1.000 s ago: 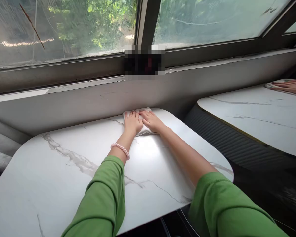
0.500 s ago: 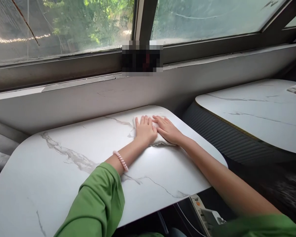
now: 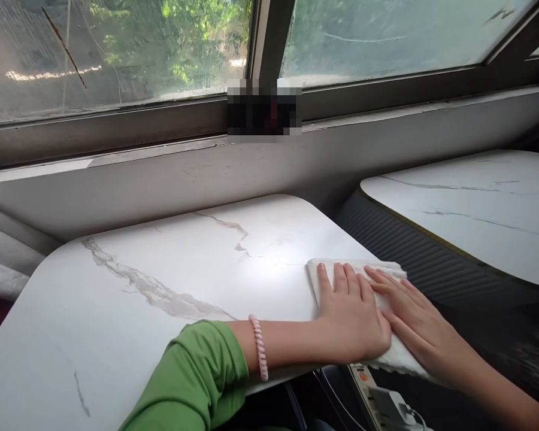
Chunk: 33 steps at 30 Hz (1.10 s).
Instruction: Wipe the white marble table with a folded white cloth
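Cloth lies flat under both hands at the near right corner of the white table. Leftward, the tabletop shows only grey veining; how much has been wiped, I can't tell. Left hand: fingers slightly spread, pressed down. Below, the power strip bears print too small to read. Right hand: fingers close together. Wiping seems unfinished.

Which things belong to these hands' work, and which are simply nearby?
In the work:
white fabric cloth, under the left hand and right hand
white round-cornered table with grey veins, beneath the cloth

Simply nearby:
second white grey-veined table, to the right
cream oblong power strip with orange button, below the table edge
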### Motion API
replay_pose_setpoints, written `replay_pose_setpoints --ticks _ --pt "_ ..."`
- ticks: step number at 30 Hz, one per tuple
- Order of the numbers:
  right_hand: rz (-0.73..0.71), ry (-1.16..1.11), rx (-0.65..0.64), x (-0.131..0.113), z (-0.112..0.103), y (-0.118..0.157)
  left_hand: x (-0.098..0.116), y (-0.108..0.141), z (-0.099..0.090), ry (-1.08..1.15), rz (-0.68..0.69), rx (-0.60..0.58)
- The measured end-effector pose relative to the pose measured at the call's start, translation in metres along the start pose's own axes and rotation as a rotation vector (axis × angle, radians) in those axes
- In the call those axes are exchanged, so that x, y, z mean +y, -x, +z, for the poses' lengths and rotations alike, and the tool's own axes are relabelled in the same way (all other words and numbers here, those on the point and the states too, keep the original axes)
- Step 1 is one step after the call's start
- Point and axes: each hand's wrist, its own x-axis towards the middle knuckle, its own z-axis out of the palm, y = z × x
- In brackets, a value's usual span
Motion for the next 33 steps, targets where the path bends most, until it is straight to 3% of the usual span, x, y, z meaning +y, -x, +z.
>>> replay_pose_setpoints --ticks 4,8,12,17,22,27,33 --pt "-0.010 0.044 -0.002 0.007 0.006 -0.015 -0.010 -0.009 0.002 0.000 -0.009 0.020" --pt "0.059 0.071 -0.062 0.021 0.017 -0.049 -0.032 -0.033 0.003 0.028 -0.017 0.022" --pt "0.068 0.069 -0.111 0.036 0.033 -0.108 -0.064 -0.072 0.004 0.035 -0.105 0.020" --pt "-0.034 0.032 -0.112 0.049 0.054 -0.190 -0.112 -0.119 0.006 0.009 -0.234 0.060" --pt "-0.047 0.019 -0.103 0.054 0.074 -0.246 -0.154 -0.149 0.006 0.005 -0.279 0.111" --pt "-0.074 0.010 -0.073 0.063 0.086 -0.272 -0.173 -0.164 0.005 -0.008 -0.308 0.157" --pt "-0.076 0.030 -0.118 0.065 0.082 -0.271 -0.172 -0.164 0.006 -0.007 -0.302 0.165"
